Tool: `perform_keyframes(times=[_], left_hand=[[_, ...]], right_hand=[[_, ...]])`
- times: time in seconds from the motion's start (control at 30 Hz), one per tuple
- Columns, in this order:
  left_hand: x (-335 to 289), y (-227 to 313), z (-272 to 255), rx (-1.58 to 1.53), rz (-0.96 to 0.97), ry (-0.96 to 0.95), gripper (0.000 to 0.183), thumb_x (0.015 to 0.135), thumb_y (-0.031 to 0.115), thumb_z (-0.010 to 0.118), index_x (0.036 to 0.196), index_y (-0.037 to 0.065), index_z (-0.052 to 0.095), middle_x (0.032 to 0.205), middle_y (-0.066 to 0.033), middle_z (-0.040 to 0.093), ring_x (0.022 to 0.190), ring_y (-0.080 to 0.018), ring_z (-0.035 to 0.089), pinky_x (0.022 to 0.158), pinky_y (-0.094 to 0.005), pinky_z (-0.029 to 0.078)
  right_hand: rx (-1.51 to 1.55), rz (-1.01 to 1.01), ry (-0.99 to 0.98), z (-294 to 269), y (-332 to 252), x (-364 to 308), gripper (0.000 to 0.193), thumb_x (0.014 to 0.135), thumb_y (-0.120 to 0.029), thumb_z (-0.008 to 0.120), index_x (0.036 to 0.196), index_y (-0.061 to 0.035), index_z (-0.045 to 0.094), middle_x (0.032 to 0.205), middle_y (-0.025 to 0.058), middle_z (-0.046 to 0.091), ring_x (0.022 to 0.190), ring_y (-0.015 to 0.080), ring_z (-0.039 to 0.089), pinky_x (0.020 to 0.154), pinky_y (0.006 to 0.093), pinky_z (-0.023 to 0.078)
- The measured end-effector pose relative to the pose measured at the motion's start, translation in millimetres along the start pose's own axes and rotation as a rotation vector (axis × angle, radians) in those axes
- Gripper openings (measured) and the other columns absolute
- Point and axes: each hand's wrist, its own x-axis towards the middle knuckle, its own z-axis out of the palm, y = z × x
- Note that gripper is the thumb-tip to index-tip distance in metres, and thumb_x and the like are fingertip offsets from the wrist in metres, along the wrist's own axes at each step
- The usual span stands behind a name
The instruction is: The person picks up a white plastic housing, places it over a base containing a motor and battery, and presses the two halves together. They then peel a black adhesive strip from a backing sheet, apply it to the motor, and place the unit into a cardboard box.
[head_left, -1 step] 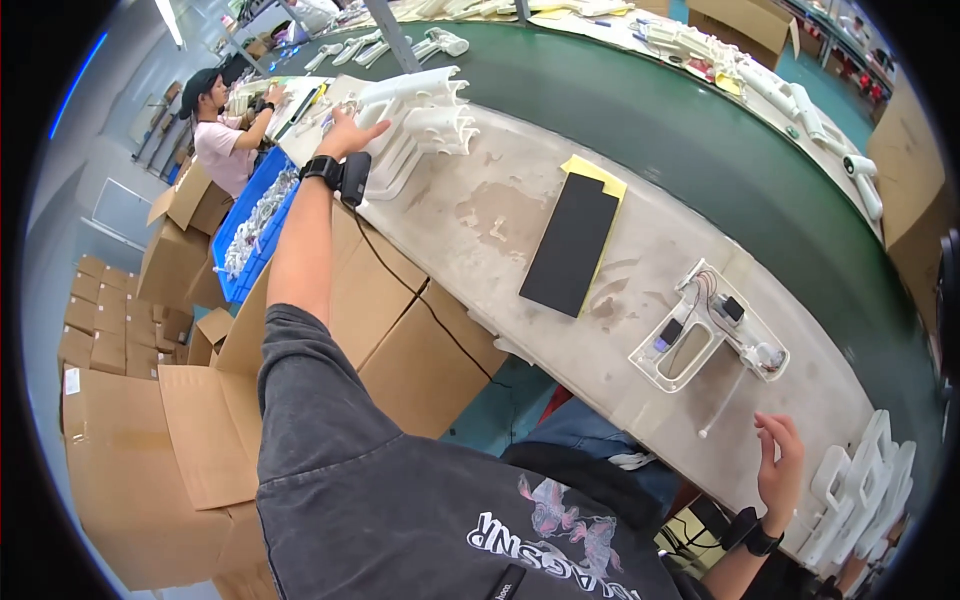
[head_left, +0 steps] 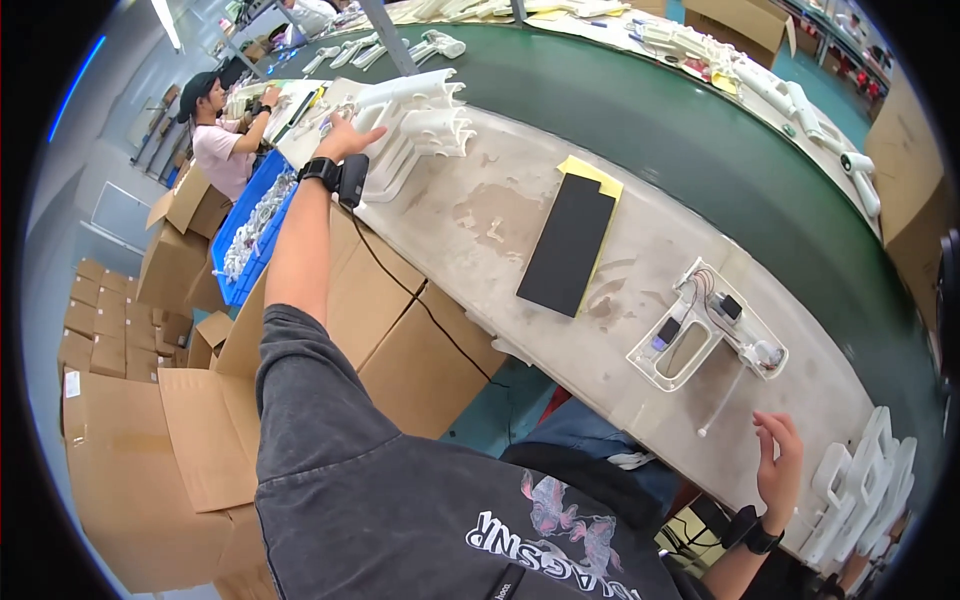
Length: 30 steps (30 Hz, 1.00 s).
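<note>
At the far left of the bench, my left hand (head_left: 346, 138) is at a stack of white plastic shells (head_left: 432, 130), thumb stretched out and fingers apart. Whether the fingertips touch a shell, I cannot tell. Close to the near right edge, my right hand (head_left: 778, 462) hovers with loosely bent fingers and nothing in it. Beyond it lies an open white plastic housing (head_left: 650, 372) with a handle-like opening, wires and small black parts inside. A thin white stick with a round tip (head_left: 702, 432) lies between that housing and my right hand.
A black flat pad (head_left: 568, 245) rests on yellow sheets mid-bench. White handled shells (head_left: 860, 490) stand at the right end. Behind the bench runs a green conveyor belt (head_left: 640, 130). A blue bin (head_left: 232, 285) and cardboard boxes (head_left: 150, 470) stand left, near a seated co-worker (head_left: 220, 150).
</note>
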Motion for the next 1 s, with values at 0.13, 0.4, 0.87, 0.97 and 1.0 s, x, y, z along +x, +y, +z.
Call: perform_keyframes(times=[0.13,0.4,0.87,0.97,1.0], left_hand=[[12.5,2.2,8.8,-0.060,0.044,-0.105,0.143,0.063,0.063,0.086,0.147,-0.020,0.007,0.150,-0.0350,0.034,0.139,-0.0392,0.042,0.114,-0.0380,0.036],[-31.8,28.0,-13.5,-0.051,0.081,0.286,0.102,0.073,0.057,0.081,0.138,-0.005,0.034,0.133,-0.0314,0.052,0.124,-0.0442,0.052,0.107,-0.0478,0.039],[-416.2,266.5,96.9,-0.627,0.858,0.166,0.076,0.082,0.022,0.080,0.136,-0.004,0.033,0.136,-0.0252,0.041,0.126,-0.0417,0.039,0.108,-0.0497,0.028],[-437.1,278.6,110.1,-0.623,0.774,0.095,0.080,0.083,0.026,0.080,0.138,-0.005,0.032,0.139,-0.0275,0.039,0.129,-0.0421,0.037,0.110,-0.0500,0.027],[-437.9,276.7,112.1,-0.644,0.784,-0.026,0.081,0.084,0.029,0.080,0.138,-0.005,0.031,0.139,-0.0278,0.039,0.129,-0.0423,0.037,0.110,-0.0506,0.027]], right_hand=[[-0.022,-0.015,0.016,-1.1,-5.9,4.2,0.026,0.093,0.007,0.054,0.114,0.0005,0.066,0.098,0.0134,0.064,0.090,0.0251,0.063,0.081,0.0321,0.050],[-0.012,-0.015,0.044,6.1,-13.8,0.7,0.024,0.091,0.006,0.057,0.111,0.0009,0.068,0.096,0.0132,0.066,0.088,0.0255,0.064,0.082,0.0326,0.049],[-0.270,-0.416,0.441,6.9,-68.1,80.6,0.074,0.082,-0.014,0.079,0.148,-0.0054,0.045,0.141,0.0150,0.056,0.131,0.0323,0.050,0.109,0.0440,0.039],[-0.279,-0.298,0.325,1.5,-35.7,85.2,0.074,0.078,-0.011,0.081,0.144,-0.0066,0.048,0.139,0.0125,0.057,0.133,0.0327,0.048,0.109,0.0446,0.039],[-0.233,-0.293,0.308,-3.2,-24.2,85.1,0.070,0.078,-0.010,0.081,0.141,-0.0072,0.051,0.138,0.0114,0.057,0.132,0.0319,0.048,0.109,0.0443,0.039]])
